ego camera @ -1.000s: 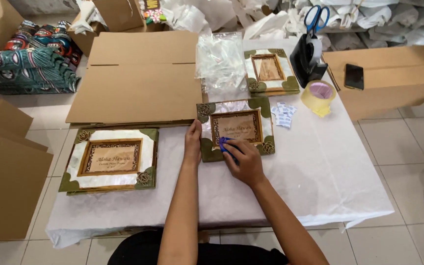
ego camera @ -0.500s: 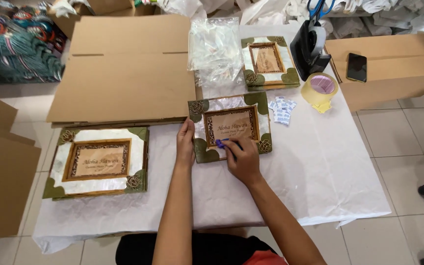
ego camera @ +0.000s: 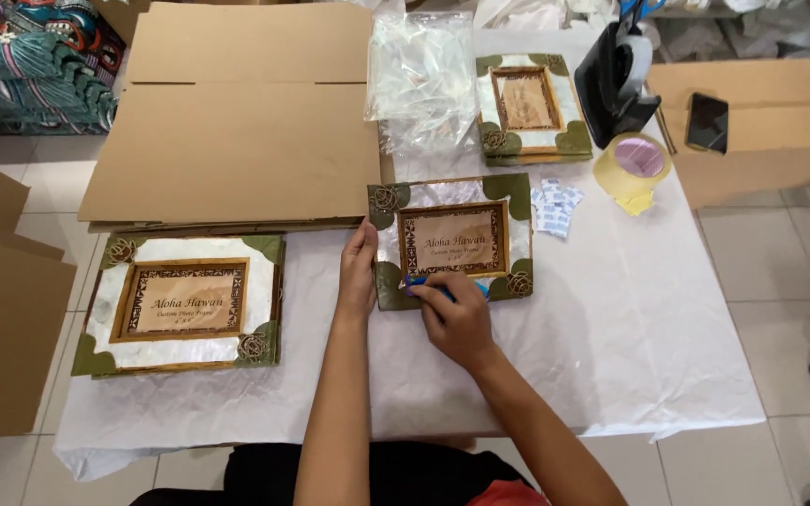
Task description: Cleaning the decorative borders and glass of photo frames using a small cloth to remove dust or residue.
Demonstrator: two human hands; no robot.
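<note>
A small picture frame (ego camera: pixel 452 239) with green corners and a pearly border lies in the middle of the white-covered table (ego camera: pixel 611 347). My left hand (ego camera: pixel 359 267) rests flat against the frame's left edge. My right hand (ego camera: pixel 457 314) presses on the frame's lower border, fingers closed on a small blue object (ego camera: pixel 416 280) that is mostly hidden. A larger frame (ego camera: pixel 183 302) of the same style lies to the left. Another small frame (ego camera: pixel 529 108) sits at the back.
Flattened cardboard (ego camera: pixel 236 122) covers the back left of the table. Clear plastic bags (ego camera: pixel 421 80) lie beside it. A tape roll (ego camera: pixel 637 164), small white packets (ego camera: pixel 555 206), a black tape dispenser (ego camera: pixel 619 80), and a cardboard box with a phone (ego camera: pixel 707 122) stand at the right.
The camera has tipped downward, so everything sits lower in view. My hands stay on the middle frame, the right one shifting slightly along its lower border.
</note>
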